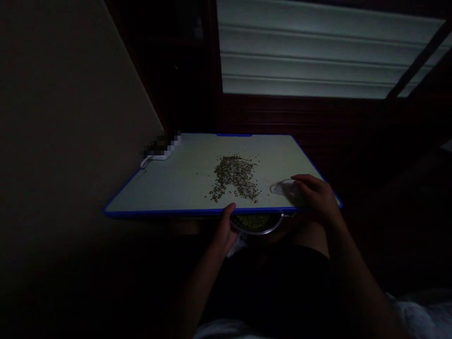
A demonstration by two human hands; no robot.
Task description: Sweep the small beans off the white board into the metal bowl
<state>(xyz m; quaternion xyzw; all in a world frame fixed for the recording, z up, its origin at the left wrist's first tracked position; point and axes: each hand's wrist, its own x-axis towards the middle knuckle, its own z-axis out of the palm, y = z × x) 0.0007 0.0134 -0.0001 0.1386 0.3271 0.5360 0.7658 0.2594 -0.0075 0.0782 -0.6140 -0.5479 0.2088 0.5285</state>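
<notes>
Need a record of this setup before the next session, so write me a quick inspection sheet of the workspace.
Surface: pale board with a blue rim, tilted in view.
Job's things: heap of small brownish-green grains with strays around it; steel bowl of greenish grains below the near edge.
Clutter: nothing seen.
Hands: left hand at the near edge beside the bowl; right hand on the board, by a clear oval piece.
Cables: white cord at the far left corner, partly behind a pixelated patch.
Surroundings: beige wall, dark wood panelling, slatted blind.
</notes>
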